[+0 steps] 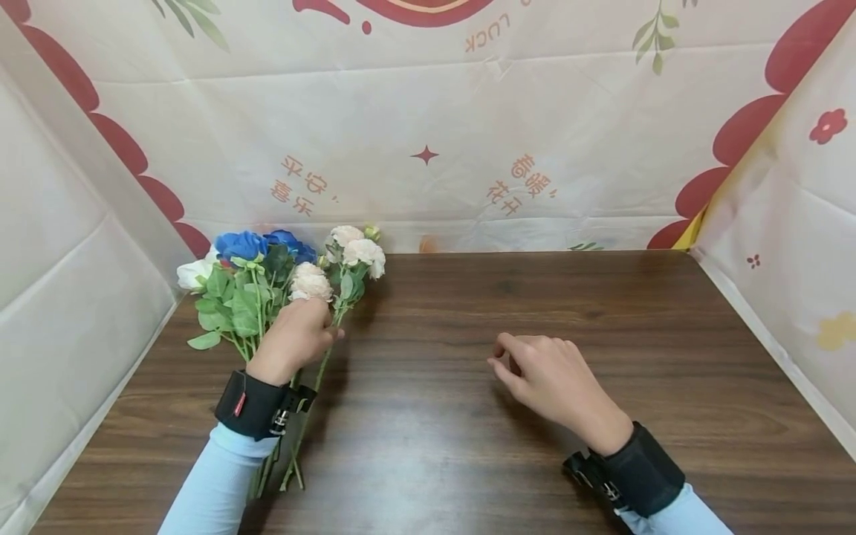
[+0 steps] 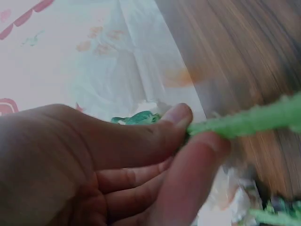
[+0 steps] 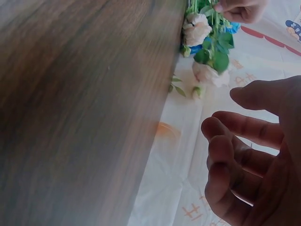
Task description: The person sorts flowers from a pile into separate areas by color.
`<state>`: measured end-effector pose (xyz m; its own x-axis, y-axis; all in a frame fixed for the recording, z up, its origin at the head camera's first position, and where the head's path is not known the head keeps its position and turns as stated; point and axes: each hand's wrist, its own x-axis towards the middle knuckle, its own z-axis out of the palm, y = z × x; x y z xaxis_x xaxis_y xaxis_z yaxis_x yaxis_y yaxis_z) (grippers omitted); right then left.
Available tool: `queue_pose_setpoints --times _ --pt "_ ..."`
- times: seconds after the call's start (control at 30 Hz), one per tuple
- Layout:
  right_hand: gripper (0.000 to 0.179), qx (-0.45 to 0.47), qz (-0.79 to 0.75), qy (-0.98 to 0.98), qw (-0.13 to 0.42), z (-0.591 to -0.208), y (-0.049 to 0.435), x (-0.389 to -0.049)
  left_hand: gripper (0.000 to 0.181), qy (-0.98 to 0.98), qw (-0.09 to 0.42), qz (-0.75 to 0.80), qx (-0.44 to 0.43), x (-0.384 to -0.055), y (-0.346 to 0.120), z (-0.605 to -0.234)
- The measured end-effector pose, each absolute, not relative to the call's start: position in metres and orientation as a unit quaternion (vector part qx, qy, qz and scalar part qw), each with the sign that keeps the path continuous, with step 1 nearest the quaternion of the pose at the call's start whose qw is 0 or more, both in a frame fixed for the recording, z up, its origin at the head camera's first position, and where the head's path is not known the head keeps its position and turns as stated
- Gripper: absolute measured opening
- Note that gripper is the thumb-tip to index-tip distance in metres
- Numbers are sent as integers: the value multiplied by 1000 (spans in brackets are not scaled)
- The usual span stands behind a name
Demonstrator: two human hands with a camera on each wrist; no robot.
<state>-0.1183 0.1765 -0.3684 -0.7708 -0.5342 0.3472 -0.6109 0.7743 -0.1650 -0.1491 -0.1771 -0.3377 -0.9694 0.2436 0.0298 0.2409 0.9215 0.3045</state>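
My left hand [image 1: 296, 338] pinches a green flower stem [image 2: 254, 120] between thumb and forefinger, as the left wrist view shows. That stem appears to carry the pale pink flowers [image 1: 364, 253] at its top. Just beside it, artificial flowers lie bunched at the left of the table: blue roses [image 1: 241, 245], a white flower [image 1: 194, 273] and a cream flower [image 1: 310, 282]. Green leaves [image 1: 230, 305] spread below the blooms, and part of the stems is hidden behind my left hand and wristband. My right hand [image 1: 555, 379] hovers over the table's right half, fingers loosely curled, holding nothing.
The dark wooden table [image 1: 428, 327] is bounded at the back by a printed white cloth [image 1: 414, 111]. Similar cloth walls stand on the left [image 1: 73, 245] and right [image 1: 789, 223]. Lower stem ends [image 1: 292, 475] point toward the front edge.
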Motion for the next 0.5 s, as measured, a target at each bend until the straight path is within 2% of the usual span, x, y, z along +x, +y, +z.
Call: queue_pose_setpoints --times 0.1,0.3,0.5 --pt "6 308 142 -931 134 -370 176 -118 47 973 15 180 146 -149 -170 -336" --pt "6 305 157 -931 125 -371 174 -116 19 949 69 263 162 -146 -154 -333" --pt "5 312 201 -923 104 -368 167 -114 16 904 86 359 216 -143 -139 -332"
